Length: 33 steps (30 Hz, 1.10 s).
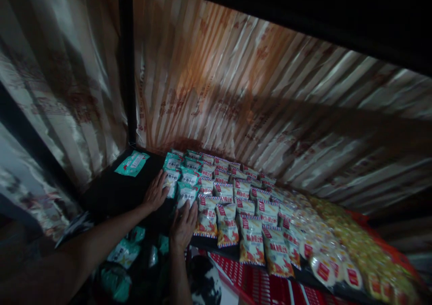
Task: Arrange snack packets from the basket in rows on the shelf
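My left hand (157, 192) rests its outstretched fingers against the left side of a green and white snack packet (171, 179). Flat against the lower end of another green snack packet (187, 192) lies my right hand (184, 224), fingers apart. These packets stand in two columns on a black shelf (148, 163), with more green packets (193, 165) behind them. Directly to their right are rows of cream and orange snack bags (206, 217). A single green packet (132, 163) lies flat in the shelf's left corner.
Below the shelf are loose green packets (124, 253) and a red plastic basket (236, 273). Farther right are clear packs with round contents (322, 266) and yellow packs (374, 282). A black post (126, 61) stands at the corner; pleated printed sheeting (216, 84) covers the back.
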Motion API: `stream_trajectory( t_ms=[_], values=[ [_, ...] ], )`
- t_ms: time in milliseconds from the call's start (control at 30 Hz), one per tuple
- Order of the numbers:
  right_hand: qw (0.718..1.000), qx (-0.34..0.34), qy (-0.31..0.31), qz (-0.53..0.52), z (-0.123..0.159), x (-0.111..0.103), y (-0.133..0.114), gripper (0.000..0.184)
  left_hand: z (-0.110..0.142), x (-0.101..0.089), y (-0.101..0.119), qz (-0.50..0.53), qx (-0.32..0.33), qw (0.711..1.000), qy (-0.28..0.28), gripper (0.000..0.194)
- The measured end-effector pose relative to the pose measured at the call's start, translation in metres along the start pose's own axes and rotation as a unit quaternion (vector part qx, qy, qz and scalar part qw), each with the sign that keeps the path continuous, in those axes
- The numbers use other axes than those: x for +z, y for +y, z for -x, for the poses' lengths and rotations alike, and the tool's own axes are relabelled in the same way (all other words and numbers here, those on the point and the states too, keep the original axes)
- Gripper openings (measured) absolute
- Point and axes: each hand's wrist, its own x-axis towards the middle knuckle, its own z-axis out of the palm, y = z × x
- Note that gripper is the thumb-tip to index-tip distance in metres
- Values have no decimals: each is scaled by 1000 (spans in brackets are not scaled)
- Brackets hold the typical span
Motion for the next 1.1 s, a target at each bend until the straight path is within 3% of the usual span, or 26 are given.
stream_trajectory(
  t_ms=[167,300,433,567,733,933,1033,1100],
  values=[
    [1000,1,-5,-10,-1,-1,0,48,0,-3,6,-9,-11,1000,5,54],
    [1000,3,-11,-9,-1,-1,0,47,14,-19,15,-12,0,1000,-2,49],
    [999,2,-32,-10,0,0,1,48,56,-47,24,25,48,998,-32,41],
    [998,5,-54,-15,0,0,0,49,118,-69,27,80,99,984,-122,38],
    [999,9,-44,-25,-2,-3,-2,50,180,-74,14,60,68,976,-197,33],
    [999,-3,-31,-40,2,-19,-10,58,206,-76,-10,-23,-7,970,-244,27],
    [998,-20,-28,-56,23,-28,-20,53,213,-81,-19,-29,-25,967,-251,27],
    [994,-35,-58,-88,46,-33,-29,48,219,-83,-24,-21,-32,966,-254,29]
  ],
)
